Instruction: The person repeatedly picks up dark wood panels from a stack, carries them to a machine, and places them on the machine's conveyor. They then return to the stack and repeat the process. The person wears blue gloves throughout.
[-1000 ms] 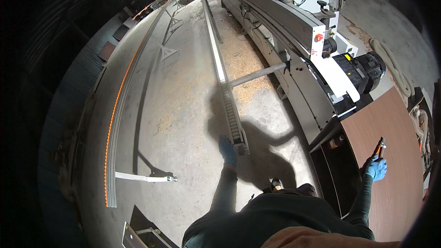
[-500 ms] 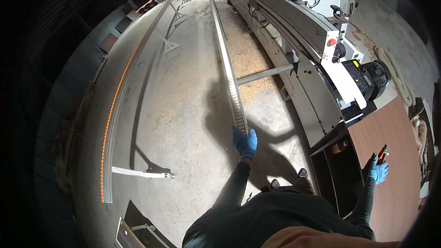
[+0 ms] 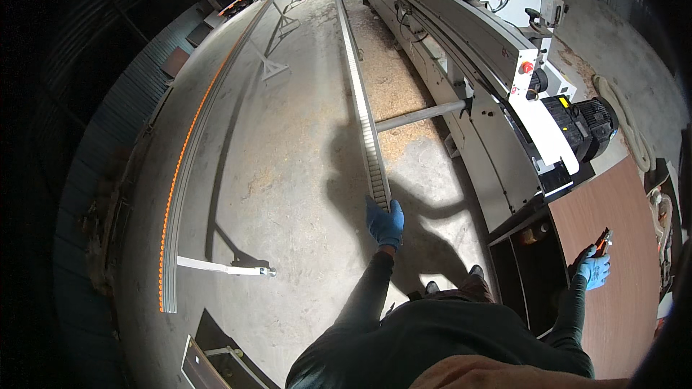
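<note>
My left hand [image 3: 384,225], in a blue glove, grips the near end of a long narrow roller rail [image 3: 362,112]. Light-coloured rollers fill the rail, which stretches far across the workshop. Off to the right, my right hand [image 3: 595,270], also gloved in blue, is closed around pliers [image 3: 603,243] with orange handles. That hand is over a brown wood-grain cabinet top [image 3: 620,302]; whether it rests on the surface I cannot tell. The fingers partly hide the handles.
Right of the rail runs a long white machine [image 3: 490,162] with a red button [image 3: 528,67] and a black motor [image 3: 587,126]. A second rail with orange rollers [image 3: 189,137] stands on supports at left. Sawdust [image 3: 404,137] covers some floor. A support bar [image 3: 422,115] adjoins the held rail.
The view has shifted slightly, and the pliers have tilted a little in my right hand. My left hand keeps its grip on the roller rail.
</note>
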The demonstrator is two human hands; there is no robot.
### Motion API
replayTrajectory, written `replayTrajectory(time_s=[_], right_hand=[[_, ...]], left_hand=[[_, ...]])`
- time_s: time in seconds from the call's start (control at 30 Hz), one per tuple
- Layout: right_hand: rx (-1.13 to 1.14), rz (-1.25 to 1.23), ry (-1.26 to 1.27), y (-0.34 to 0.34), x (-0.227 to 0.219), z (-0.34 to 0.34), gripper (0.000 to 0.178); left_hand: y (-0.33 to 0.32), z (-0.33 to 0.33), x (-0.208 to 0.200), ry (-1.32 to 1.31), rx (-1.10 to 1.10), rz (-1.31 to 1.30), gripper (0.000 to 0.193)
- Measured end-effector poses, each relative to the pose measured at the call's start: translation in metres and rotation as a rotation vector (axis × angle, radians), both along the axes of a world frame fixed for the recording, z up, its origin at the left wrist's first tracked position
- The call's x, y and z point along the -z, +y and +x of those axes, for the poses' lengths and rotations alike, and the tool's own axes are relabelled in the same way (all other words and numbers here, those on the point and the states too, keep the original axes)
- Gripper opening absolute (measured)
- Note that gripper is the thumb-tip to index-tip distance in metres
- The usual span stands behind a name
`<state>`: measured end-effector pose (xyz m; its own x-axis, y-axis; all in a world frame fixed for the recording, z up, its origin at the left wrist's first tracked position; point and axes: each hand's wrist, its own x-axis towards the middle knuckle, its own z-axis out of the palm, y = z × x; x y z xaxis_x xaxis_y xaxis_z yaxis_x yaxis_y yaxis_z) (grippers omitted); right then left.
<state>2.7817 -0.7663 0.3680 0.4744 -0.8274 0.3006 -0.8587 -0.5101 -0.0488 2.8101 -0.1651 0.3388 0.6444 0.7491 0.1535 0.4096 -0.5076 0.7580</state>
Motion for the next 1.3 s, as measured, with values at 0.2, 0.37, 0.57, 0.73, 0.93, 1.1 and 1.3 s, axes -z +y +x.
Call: replayTrajectory(time_s=[0.2,0.37,0.57,0.73,0.93,1.1,1.3], right_hand=[[-0.01,-0.013,-0.006,-0.003,0.004,0.0,0.06],[-0.005,0.007,-0.008,-0.001,0.001,-0.001,0.06],[0.017,0.028,0.008,0.005,-0.003,0.001,0.062],[0.015,0.001,-0.001,0.003,-0.002,0.0,0.063],[0.021,0.004,-0.005,0.001,0.002,0.0,0.063],[0.034,0.025,-0.004,0.004,-0.002,0.0,0.063],[0.033,0.06,0.007,0.006,-0.006,0.0,0.064]], left_hand=[[-0.002,0.0,0.0,-0.024,-0.024,0.063,0.082],[-0.004,0.0,-0.005,0.006,-0.051,0.064,0.082],[-0.003,-0.001,-0.003,0.02,-0.048,0.059,0.081],[-0.002,-0.001,0.006,-0.056,-0.045,0.015,0.078],[-0.001,0.0,0.003,0.011,-0.062,0.044,0.077],[-0.003,-0.001,-0.004,0.005,-0.061,0.025,0.077],[-0.002,-0.001,-0.01,0.036,-0.048,0.04,0.077]])
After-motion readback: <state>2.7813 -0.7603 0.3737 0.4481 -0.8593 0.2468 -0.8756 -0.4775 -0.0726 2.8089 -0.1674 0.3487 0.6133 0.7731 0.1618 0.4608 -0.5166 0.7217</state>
